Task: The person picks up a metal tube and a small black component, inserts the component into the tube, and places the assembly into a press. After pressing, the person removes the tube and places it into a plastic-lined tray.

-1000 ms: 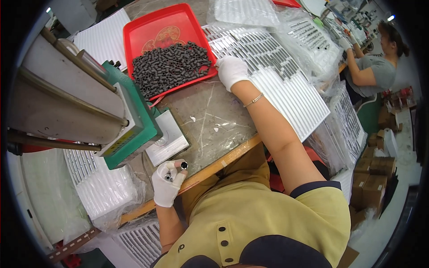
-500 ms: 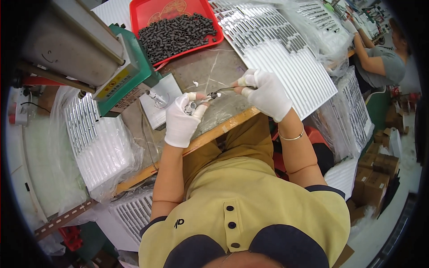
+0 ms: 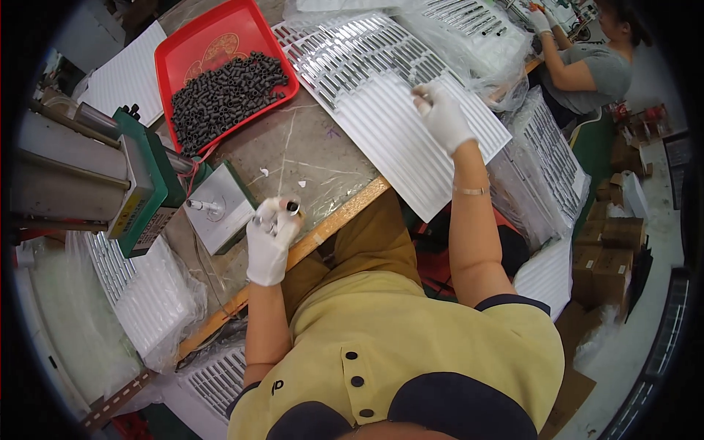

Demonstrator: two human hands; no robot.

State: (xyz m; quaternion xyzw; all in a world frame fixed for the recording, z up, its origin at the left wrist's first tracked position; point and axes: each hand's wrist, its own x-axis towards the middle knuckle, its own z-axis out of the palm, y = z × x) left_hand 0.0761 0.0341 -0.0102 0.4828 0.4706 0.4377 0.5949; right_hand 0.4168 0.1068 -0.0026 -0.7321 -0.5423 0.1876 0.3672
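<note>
Beside the red tray are a press and white sheet; below the tray, the left hand pinches a tube; right hand half-curled, contents unclear.

Remotely, I am recording a production workshop: a press-like machine is standing at the left edge of the bench, metal pieces in rows and dark sleeves in a tray are lying toward its far edge, a gloved co-worker is working and cartons are standing beyond its right edge.
</note>
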